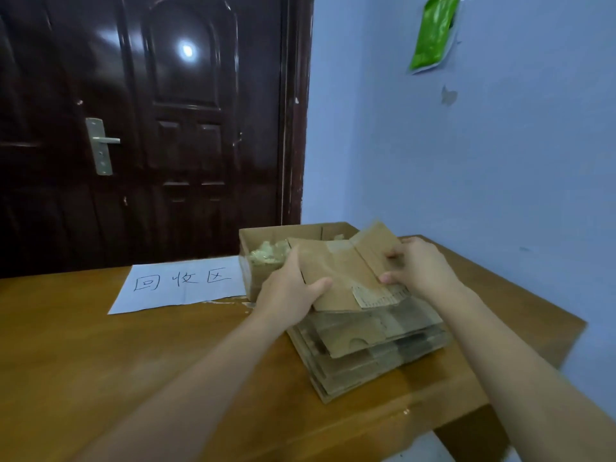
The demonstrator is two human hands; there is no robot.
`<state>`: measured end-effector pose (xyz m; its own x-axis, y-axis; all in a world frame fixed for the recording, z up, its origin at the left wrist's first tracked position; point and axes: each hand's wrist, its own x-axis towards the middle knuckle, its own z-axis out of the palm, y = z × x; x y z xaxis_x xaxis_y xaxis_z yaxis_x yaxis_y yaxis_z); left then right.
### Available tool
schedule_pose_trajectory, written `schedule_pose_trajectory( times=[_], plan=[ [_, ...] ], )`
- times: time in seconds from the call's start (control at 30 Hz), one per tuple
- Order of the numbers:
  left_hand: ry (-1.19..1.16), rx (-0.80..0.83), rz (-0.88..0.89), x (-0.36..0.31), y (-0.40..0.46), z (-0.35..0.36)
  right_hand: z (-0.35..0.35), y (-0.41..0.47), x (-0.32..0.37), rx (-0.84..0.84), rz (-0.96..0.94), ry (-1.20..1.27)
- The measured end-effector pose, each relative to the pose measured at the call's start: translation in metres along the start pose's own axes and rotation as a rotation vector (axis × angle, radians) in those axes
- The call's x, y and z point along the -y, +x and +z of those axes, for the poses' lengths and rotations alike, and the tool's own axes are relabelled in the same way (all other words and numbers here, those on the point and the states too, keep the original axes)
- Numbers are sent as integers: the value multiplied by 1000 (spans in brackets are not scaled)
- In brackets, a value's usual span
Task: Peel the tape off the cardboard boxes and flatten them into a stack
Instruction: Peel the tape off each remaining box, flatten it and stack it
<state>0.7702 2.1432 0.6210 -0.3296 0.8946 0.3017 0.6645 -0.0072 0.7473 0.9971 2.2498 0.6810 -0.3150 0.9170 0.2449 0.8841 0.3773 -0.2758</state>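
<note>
Fingers of left hand (289, 288) hidden behind the flat brown cardboard piece (343, 271); only thumb shows on top. Right hand (418, 266) covers that piece's right edge. Lower sheets of the flattened brown cardboard stack (366, 351) blurred, count unreadable. Open brown cardboard box (266, 233) partly hidden; pale crumpled contents (268, 255) indistinct. Green packet on wall (433, 31) cut by top edge. Wooden tabletop (100, 345) cut at left and bottom edges.

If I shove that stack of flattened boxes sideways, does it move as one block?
Probably not. The stack of flattened boxes has uneven, offset edges, so layers would likely slide apart on the smooth wooden table. The top sheet, gripped by both hands, looks light and bendable.
</note>
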Motion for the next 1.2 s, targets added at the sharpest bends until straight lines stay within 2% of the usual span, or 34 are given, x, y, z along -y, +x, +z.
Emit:
schedule_pose_trajectory(
  times=[0.13,0.33,0.4,0.47,0.53,0.7,0.83,1.03,1.2],
  plan=[
    [236,144,4,1,4,38,14,8,-33,73,26,-59],
    [540,267,133,18,-4,59,56,9,-70,190,-3,-58],
    [645,262,153,26,-5,64,68,7,-77,217,-13,-80],
    [721,175,217,32,-5,68,77,6,-79,212,3,-26],
    [668,150,261,36,-3,71,83,5,-76,191,1,-37],
    [472,274,202,51,-4,80,94,5,-71,181,-65,-205],
    [456,254,218,57,-3,82,104,3,-71,222,-55,-264],
    [455,227,228,55,-6,82,104,-1,-69,213,2,-182],
    [454,366,214,45,-1,64,85,-1,-60,275,-15,-181]
  ],
)
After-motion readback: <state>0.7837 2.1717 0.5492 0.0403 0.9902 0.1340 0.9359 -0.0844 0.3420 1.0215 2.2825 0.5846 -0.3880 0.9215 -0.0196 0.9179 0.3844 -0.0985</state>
